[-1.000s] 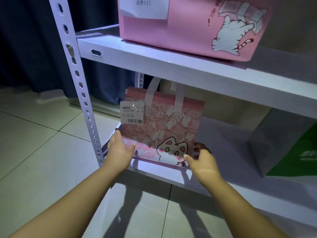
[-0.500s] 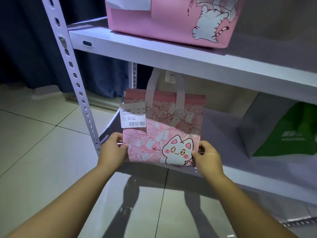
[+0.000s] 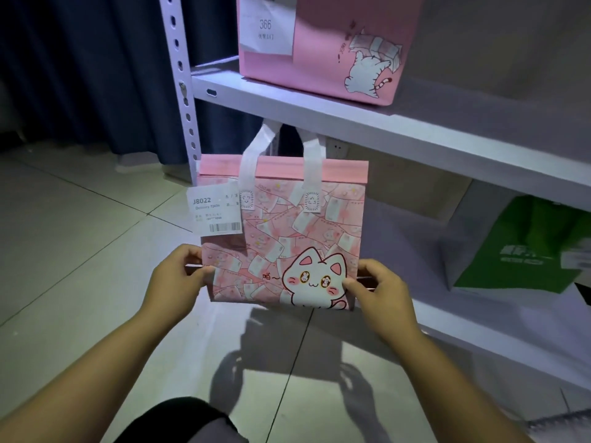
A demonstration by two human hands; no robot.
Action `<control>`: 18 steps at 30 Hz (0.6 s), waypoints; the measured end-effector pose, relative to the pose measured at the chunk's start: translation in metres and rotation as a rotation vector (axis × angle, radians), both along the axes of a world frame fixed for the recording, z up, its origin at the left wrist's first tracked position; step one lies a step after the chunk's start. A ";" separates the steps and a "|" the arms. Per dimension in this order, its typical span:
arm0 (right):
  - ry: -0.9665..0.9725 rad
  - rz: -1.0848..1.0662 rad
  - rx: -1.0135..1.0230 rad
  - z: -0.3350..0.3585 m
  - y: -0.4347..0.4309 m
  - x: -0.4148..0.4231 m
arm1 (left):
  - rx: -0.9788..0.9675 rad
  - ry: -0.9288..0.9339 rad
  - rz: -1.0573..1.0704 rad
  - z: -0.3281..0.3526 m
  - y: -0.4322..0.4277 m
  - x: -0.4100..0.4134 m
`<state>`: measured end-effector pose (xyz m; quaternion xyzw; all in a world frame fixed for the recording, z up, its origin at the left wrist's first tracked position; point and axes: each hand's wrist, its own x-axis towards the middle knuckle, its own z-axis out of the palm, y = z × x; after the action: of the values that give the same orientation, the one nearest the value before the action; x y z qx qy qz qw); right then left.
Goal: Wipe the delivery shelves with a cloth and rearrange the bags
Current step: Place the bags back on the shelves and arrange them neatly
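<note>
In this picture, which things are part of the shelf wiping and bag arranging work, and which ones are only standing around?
Part of the job: small cat bag, held by the left hand and right hand; large pink bag on the upper shelf; green bag on the lower shelf. No cloth shows.
Just lying about: dark curtain; wall socket; tiled floor.

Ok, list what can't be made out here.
Head view only:
- Tag on the cat bag: print under "J8022" too small.
- Upper pink bag: top cut off by the frame edge.
- Green bag: lettering blurred, right side cut off by the edge.
- Left hand and right hand: fingertips hidden behind the cat bag.
</note>
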<state>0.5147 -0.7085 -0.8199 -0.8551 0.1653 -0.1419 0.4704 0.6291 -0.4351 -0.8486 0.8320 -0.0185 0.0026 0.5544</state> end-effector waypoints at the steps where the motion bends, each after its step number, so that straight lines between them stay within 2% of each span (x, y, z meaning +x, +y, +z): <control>1: -0.024 0.029 -0.004 0.004 0.004 -0.003 | -0.008 -0.015 0.014 0.005 0.006 -0.005; 9: -0.292 0.132 0.018 0.054 0.014 -0.018 | -0.070 -0.186 0.047 0.059 0.028 -0.037; 18: -0.582 -0.003 0.030 0.129 -0.025 -0.053 | -0.100 -0.458 -0.086 0.158 -0.023 -0.059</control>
<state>0.4621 -0.7333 -0.6913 -0.7712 0.0268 -0.3797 0.5103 0.5698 -0.4580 -0.6908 0.7797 -0.1791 0.1686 0.5758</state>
